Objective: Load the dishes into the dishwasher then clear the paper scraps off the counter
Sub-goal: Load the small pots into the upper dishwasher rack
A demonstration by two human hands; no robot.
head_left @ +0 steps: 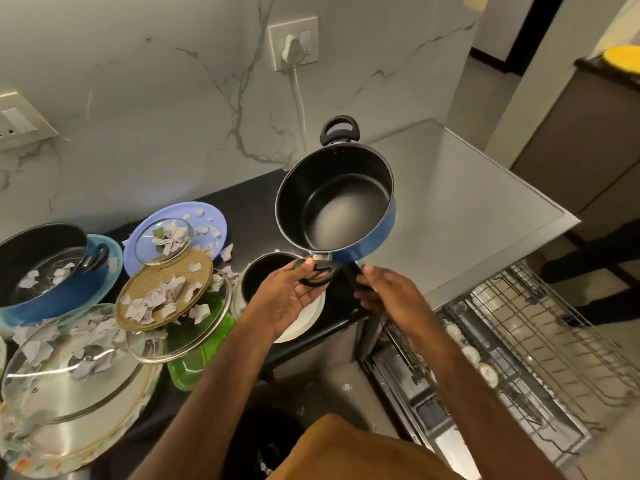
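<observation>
1. The left hand (294,292) grips the near loop handle of a blue pot (336,206), held tilted above the black counter (249,202); the right hand (384,292) curls around something dark just beneath it, though what it is I cannot tell.
2. A metal vessel (256,275) sits directly below.
3. The dishwasher rack (540,341), made of wire, stands pulled out to the right.
4. Two blue pots are visible; the second pot (45,271) holds paper scraps (156,299).
5. A round woven mat (162,289) and two glass lids (79,362) are littered too.

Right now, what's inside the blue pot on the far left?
Torn paper scraps lie on the dark bottom of the blue pot. The near wall hides part of the bottom, so anything there cannot be seen.
</observation>
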